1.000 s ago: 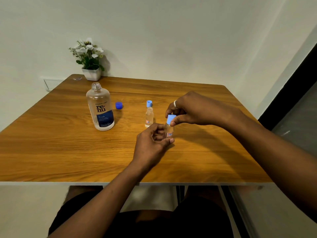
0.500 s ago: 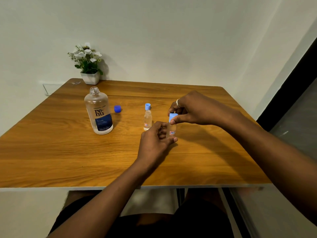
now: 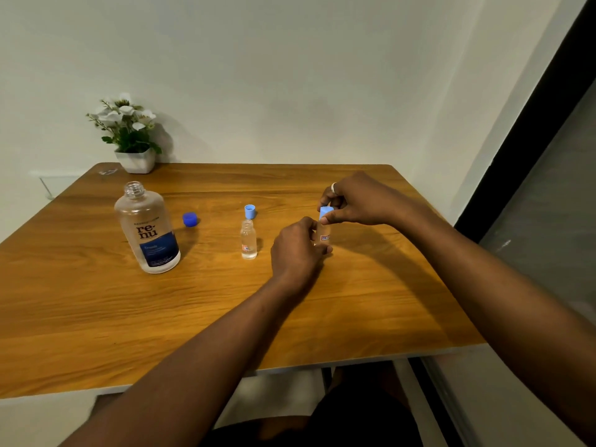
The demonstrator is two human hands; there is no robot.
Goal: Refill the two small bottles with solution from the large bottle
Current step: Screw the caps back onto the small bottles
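Change since earlier: both our hands and the capped small bottle sit further right on the worktop [image 3: 96,311] than half a second ago; the pinch on the cap is unchanged.
Left hand [image 3: 298,250]: our fingers are curled round the body of the capped small bottle [image 3: 325,235], steadying it upright on the worktop.
Right hand [image 3: 354,200]: our thumb and forefinger are pressed against the light blue cap [image 3: 325,212] seated on that bottle; a ring [image 3: 333,188] shows on one finger.
Open small bottle [image 3: 248,241]: upright, uncapped, just left of our left hand, apart from it; clear liquid shows in its lower part.
Loose light blue cap [image 3: 250,211]: resting open side up, just beyond the open small bottle.
Large bottle [image 3: 146,229]: upright at left, well apart from the small bottles, neck open, blue label facing us.
Dark blue cap [image 3: 189,219]: lying on the worktop just right of the large bottle.
Potted plant [image 3: 129,133]: white flowers in a white pot at the far left corner, against the wall.
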